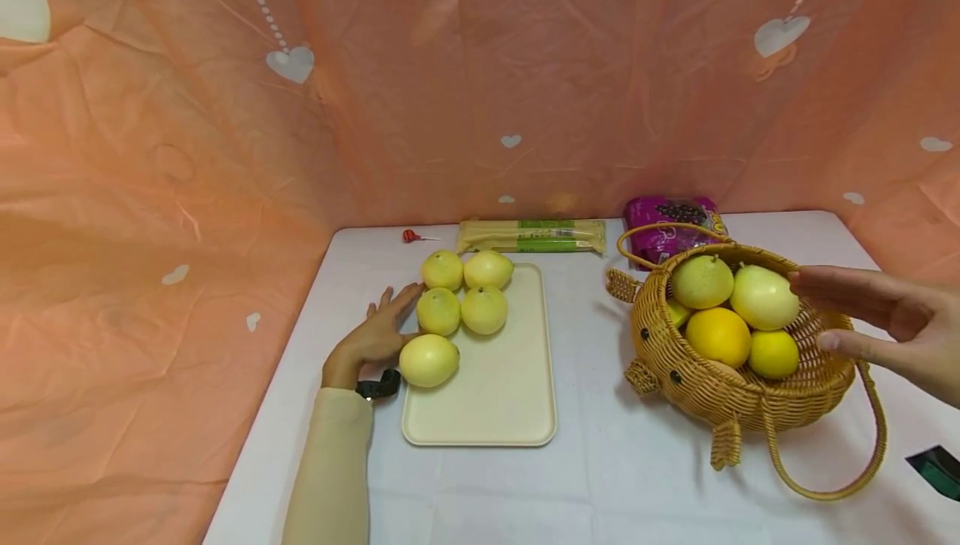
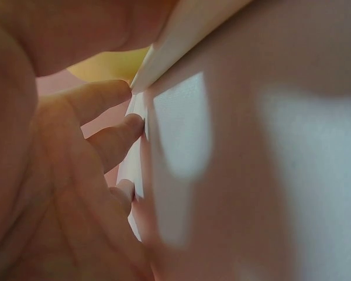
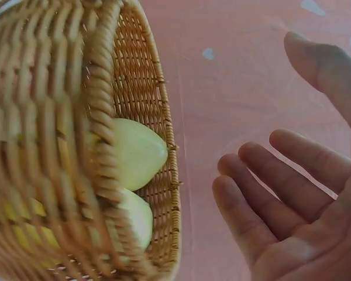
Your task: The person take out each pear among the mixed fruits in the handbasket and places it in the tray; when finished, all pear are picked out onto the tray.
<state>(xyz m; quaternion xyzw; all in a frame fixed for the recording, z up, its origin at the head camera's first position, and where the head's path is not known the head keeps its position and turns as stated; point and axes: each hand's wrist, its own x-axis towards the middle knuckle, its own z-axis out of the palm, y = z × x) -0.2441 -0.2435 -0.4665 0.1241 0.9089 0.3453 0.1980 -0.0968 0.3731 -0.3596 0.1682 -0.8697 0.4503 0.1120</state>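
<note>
In the head view, my left hand (image 1: 377,330) is at the left edge of the cream tray (image 1: 480,412). Its fingertips meet the tray's side in the left wrist view, fingers (image 2: 111,143) extended. Several pale yellow-green fruits, one nearest the front (image 1: 430,361), sit along the tray's left and far part. My right hand (image 1: 892,320) hovers by the right rim of a wicker basket (image 1: 712,395), fingers and thumb spread, holding nothing. Inside the basket lie pale green fruits (image 1: 765,298), an orange (image 1: 717,337) and a smaller yellow fruit (image 1: 774,354).
At the back are a red lollipop (image 1: 410,236), a long yellow-green packet (image 1: 531,236) and a purple bag (image 1: 667,216). A basket handle (image 1: 832,495) lies out toward the front right. A dark object (image 1: 937,470) shows at the right edge. Orange cloth hangs behind the white table.
</note>
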